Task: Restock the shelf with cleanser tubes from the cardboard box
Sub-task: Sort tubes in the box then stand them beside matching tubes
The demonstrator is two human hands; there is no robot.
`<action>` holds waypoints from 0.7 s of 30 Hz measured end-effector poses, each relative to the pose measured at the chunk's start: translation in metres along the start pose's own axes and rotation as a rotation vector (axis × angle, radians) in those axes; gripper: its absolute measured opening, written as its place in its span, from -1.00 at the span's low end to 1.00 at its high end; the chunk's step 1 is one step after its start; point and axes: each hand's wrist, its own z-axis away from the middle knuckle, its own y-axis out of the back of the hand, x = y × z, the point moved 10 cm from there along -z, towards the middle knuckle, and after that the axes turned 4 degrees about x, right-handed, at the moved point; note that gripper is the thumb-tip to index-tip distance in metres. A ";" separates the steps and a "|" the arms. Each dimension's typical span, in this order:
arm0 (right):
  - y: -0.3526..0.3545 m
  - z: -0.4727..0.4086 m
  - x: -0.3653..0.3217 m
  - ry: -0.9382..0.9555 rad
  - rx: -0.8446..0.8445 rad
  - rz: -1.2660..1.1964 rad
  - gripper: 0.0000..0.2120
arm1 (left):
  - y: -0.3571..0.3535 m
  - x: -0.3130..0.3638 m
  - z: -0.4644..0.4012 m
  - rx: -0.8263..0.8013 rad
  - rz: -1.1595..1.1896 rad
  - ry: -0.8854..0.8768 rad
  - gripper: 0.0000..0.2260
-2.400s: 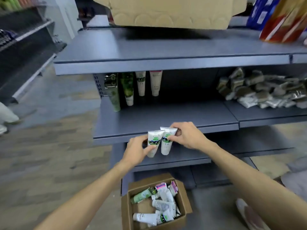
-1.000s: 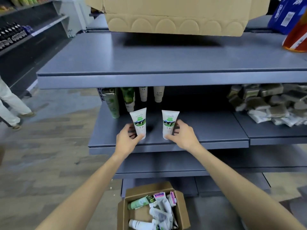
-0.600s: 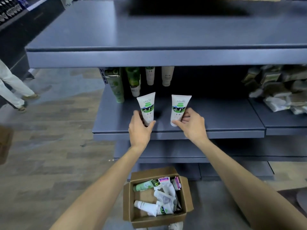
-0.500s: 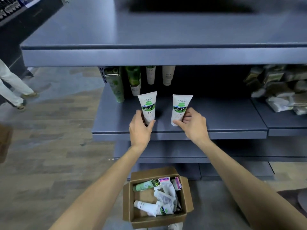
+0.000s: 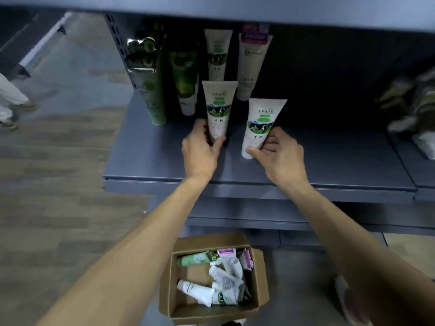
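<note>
Two white cleanser tubes with green labels stand cap-down on the grey shelf [image 5: 150,161]. My left hand [image 5: 201,149] grips the left tube [image 5: 219,107] near its base, just in front of the back row. My right hand [image 5: 277,154] pinches the right tube [image 5: 261,124] at its lower end, a little nearer the shelf front. Behind them stand several tubes, among them a green one [image 5: 150,90] and a white one [image 5: 251,64]. The open cardboard box [image 5: 169,300] on the floor below holds several loose tubes.
An upper shelf [image 5: 282,10] overhangs the row. Piled packets [image 5: 409,114] lie on the neighbouring shelf to the right. A lower shelf [image 5: 235,217] juts out under my arms. A person's legs [image 5: 11,102] show at the far left on the wooden floor.
Both hands have carried the two tubes up from the lower shelf edge and deeper onto the shelf, toward the back row. The view has dropped and moved closer.
</note>
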 end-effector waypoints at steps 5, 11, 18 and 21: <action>-0.008 -0.020 0.000 0.037 0.001 0.016 -0.68 | -0.015 -0.005 -0.026 0.048 -0.031 0.011 -0.72; -0.019 -0.045 -0.006 0.092 -0.001 0.079 -0.68 | -0.030 0.001 -0.051 0.079 -0.073 -0.019 -0.65; -0.026 -0.069 -0.012 0.161 -0.001 0.127 -0.68 | -0.042 0.003 -0.070 0.126 -0.121 0.041 -0.68; -0.029 -0.077 -0.015 0.196 -0.012 0.167 -0.65 | -0.045 0.002 -0.077 0.146 -0.114 0.071 -0.70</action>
